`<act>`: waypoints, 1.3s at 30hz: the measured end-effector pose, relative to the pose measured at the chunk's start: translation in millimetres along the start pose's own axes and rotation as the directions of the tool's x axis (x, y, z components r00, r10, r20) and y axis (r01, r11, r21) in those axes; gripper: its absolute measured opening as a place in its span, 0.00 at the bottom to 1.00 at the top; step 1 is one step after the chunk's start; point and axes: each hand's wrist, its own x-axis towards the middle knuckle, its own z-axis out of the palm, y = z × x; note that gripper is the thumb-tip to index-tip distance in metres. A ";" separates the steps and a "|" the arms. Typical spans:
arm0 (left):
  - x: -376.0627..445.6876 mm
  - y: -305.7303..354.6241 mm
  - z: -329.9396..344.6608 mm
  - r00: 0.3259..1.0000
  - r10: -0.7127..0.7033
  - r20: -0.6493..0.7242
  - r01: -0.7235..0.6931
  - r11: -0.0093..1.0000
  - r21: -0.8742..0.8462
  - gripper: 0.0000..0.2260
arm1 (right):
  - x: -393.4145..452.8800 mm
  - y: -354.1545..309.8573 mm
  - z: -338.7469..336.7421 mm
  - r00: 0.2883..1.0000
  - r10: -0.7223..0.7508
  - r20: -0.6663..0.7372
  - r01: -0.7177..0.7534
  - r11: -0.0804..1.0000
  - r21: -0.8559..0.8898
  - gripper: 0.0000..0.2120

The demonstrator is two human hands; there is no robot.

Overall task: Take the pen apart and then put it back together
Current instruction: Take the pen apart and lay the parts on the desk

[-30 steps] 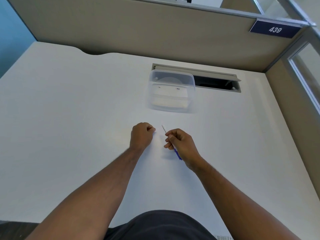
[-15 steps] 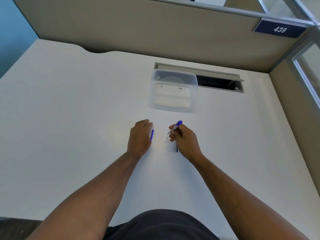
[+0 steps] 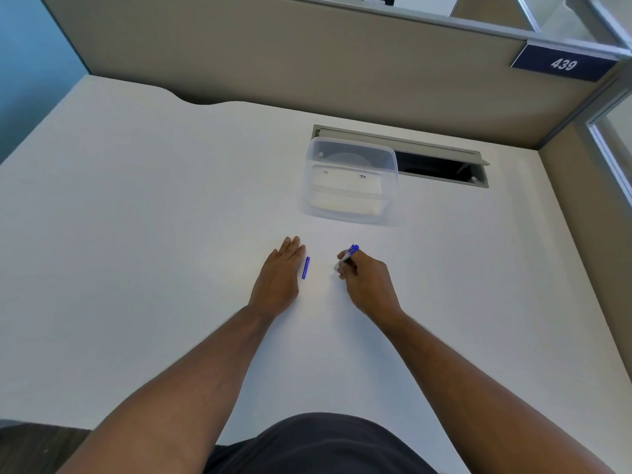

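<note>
Closest to you, your dark-clothed lap (image 3: 318, 443) sits at the near edge of the white desk (image 3: 136, 234), and both bare forearms reach forward over it. Your left hand (image 3: 278, 278) lies palm down and flat on the desk, its fingers (image 3: 292, 244) straight and pressed together, holding nothing. Just beside its right edge, a short blue pen piece (image 3: 305, 267) rests on the desk, lying roughly along the line of the hand; whether it touches the hand is hard to tell. Your right hand (image 3: 367, 283) is a little apart from it, curled, with the fingers (image 3: 343, 260) pinching the pen body (image 3: 347, 255), which slants up and away so that its blue end pokes out above the knuckles and a pale end shows below them. Farther out, a clear plastic container (image 3: 352, 181) stands on the desk, something white and indistinct inside. Behind it a grey cable slot (image 3: 441, 162) with its flap raised is cut into the desk. Beyond that rises the beige partition (image 3: 273, 53), with a dark blue plate (image 3: 562, 63) reading 439 at its upper right
</note>
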 end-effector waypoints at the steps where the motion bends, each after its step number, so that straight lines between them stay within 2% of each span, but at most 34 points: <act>1: -0.1 0.2 -0.1 1.000 0.000 0.000 0.000 1.000 0.003 0.27 | -0.5 -1.5 -2.0 1.000 0.008 -0.007 -0.008 1.000 0.010 0.09; 5: -0.3 -0.4 1.2 1.000 0.003 0.007 -0.003 1.000 0.006 0.27 | -3.1 -4.3 -8.8 0.998 0.008 -0.056 -0.006 0.999 0.034 0.10; 14: -0.7 -0.7 1.7 1.000 -0.010 -0.006 0.009 0.999 -0.039 0.26 | -10.0 -9.1 -14.4 0.967 -0.120 -0.226 0.130 0.991 0.029 0.07; 27: -1.8 -2.0 2.5 0.999 -0.017 -0.040 0.014 0.997 -0.076 0.25 | -15.1 -25.5 -23.6 0.912 -0.207 -0.354 0.249 0.965 0.077 0.05; 31: -1.5 -0.5 3.3 0.999 -0.015 -0.045 0.012 0.997 -0.081 0.25 | -12.4 -27.0 -23.3 0.931 -0.191 -0.312 0.224 0.972 0.075 0.05; 39: -1.7 0.6 1.8 0.999 -0.016 -0.046 0.012 0.996 -0.085 0.24 | -3.2 -15.3 -6.0 0.994 -0.047 -0.096 0.051 0.998 0.048 0.06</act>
